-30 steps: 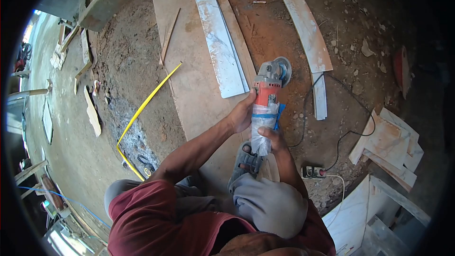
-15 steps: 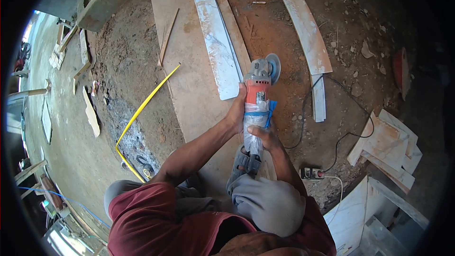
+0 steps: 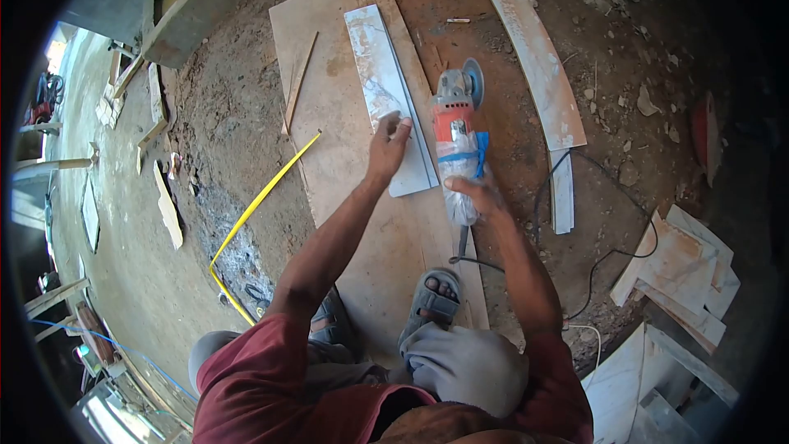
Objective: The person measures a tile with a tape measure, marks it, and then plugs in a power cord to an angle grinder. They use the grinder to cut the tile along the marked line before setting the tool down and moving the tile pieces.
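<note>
Leftmost of the things near the hands, a bent yellow tape (image 3: 267, 194) lies across the dirt, its tip reaching the edge of a brown board (image 3: 386, 238). On that board rests a thin wooden strip (image 3: 300, 82), then a long white marbled tile (image 3: 378, 66). The left hand (image 3: 389, 150) is over the tile's lower half, fingers curled and thumb close to them; I cannot tell whether the tips meet or touch the tile. Beside the tile, pointing away from the body, is a red and grey angle grinder (image 3: 454, 127) with its disc (image 3: 474, 82) at the far end. The right hand (image 3: 483, 196) clamps its plastic-wrapped grip. Farther right lies a dusty tile strip (image 3: 540, 70).
</note>
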A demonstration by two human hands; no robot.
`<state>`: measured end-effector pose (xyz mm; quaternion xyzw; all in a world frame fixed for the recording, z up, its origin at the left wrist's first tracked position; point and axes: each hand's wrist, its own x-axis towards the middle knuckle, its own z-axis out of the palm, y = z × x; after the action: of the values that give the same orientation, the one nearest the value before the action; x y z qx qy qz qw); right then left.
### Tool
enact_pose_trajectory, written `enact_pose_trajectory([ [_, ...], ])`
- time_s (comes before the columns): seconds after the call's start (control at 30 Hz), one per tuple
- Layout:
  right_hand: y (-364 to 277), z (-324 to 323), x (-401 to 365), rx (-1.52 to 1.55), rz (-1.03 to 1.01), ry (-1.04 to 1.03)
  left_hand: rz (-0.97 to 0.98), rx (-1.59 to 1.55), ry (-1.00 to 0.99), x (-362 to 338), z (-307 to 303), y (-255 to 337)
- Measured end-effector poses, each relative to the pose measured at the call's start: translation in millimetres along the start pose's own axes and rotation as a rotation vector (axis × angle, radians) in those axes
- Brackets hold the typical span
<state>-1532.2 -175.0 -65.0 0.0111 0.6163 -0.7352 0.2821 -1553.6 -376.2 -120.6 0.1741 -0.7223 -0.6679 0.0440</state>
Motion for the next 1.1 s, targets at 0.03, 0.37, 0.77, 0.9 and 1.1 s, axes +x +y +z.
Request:
enact_pose_trajectory([
  [0.03,-4.9,-0.4,15.1,-0.028,0.022,-0.007,0.087,0.269,0.039,12.2,-14.3,-5.6],
  [0.37,-25.7,42.6,185.5,-0.094,-0.054,-0.117,-0.081,0.707,-0.195,94.1,-45.4,-35.3],
  [0.77,-0.1,77.3,320.6,-0.088,-0.115,0.036,-0.261,0.284,-0.217,100.0,-49.4,-32.2],
  [0.9,-2.2,83.5,322.8,-0.045,-0.082,0.061,-0.315,0.206,-0.214,94.2,-47.0,-16.1],
  [1.1,18.1,87.1,347.1,-0.086,-0.074,0.09,-0.315,0.064,-0.259,92.9,-43.1,-7.5],
])
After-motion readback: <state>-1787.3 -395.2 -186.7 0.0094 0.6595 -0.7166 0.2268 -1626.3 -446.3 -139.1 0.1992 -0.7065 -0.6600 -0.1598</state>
